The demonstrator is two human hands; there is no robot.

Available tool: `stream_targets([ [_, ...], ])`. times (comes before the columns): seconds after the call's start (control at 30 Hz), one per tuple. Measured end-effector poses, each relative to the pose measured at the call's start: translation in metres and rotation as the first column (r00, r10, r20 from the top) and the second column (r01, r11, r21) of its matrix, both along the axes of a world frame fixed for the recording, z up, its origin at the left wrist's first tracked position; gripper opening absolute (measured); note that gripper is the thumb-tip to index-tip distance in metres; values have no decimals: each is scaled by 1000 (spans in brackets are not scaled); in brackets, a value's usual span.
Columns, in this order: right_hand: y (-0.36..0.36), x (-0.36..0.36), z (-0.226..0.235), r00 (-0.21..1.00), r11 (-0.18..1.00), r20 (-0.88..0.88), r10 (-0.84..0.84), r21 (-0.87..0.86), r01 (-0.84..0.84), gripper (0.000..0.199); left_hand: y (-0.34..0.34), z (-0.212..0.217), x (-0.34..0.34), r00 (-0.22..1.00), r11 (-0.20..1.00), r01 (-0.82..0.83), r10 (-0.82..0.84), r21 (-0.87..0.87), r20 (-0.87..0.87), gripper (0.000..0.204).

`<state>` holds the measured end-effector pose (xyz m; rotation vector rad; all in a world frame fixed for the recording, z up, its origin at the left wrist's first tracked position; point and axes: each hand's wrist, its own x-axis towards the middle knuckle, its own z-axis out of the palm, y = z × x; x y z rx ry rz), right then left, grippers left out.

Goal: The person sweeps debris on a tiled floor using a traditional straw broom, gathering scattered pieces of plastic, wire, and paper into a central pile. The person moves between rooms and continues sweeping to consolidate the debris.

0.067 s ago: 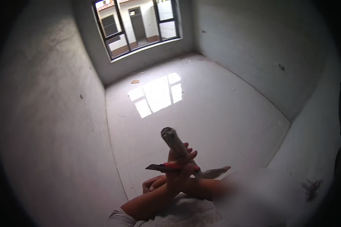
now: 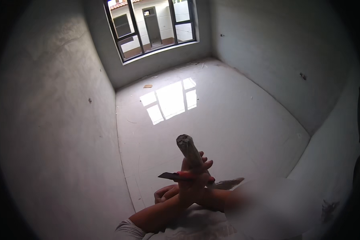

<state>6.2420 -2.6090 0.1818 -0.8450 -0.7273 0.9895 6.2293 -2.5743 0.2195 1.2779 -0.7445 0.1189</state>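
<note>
My left hand (image 2: 193,182), its forearm rising from the lower left, is wrapped round a long pale roll (image 2: 193,154) that looks like rolled plastic film. The roll tilts up and away, its rough grey end uppermost. Across the same hand lies a utility knife (image 2: 184,176) with a red handle, its dark blade pointing left. My right forearm crosses behind the left one. The right hand (image 2: 166,194) shows left of the left wrist, fingers curled; what they hold, if anything, is hidden. A ragged, translucent tuft (image 2: 230,184) sticks out to the right of the hands.
Bare grey walls (image 2: 52,120) enclose a pale, glossy floor (image 2: 228,120). A dark-framed window (image 2: 156,28) stands in the far wall, its reflection bright on the floor. A small brown scrap (image 2: 148,86) and thin debris lie near that wall. Small wall boxes (image 2: 303,76) show.
The view has turned slightly, so the room and my hands sit a little farther right. My grip on the roll and the knife is the same.
</note>
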Motion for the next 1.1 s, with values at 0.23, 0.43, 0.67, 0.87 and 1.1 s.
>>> stream_targets([
  [0.23, 22, 131, 37, 981, 981, -42, 188, -48, -190, 22, -5, 77, 125, 996, 979, 74, -81, -187, -27, 34],
  [0.43, 28, 252, 31, 971, 970, -37, 238, -47, -239, 25, -2, 47, 239, 978, 958, 173, -195, -227, -77, 31],
  [0.67, -18, 416, 10, 986, 999, -163, 45, -21, -49, 28, -30, 30, 403, 877, 849, 413, -469, -330, -108, 30],
  [0.87, -67, 523, -7, 944, 965, -296, -146, 168, 201, 30, -64, 42, 527, 853, 838, 501, -520, -219, -37, 27],
  [1.1, -152, 647, -15, 959, 972, -236, -155, 136, 191, 33, -170, 25, 647, 754, 789, 509, -602, -344, -265, 22],
])
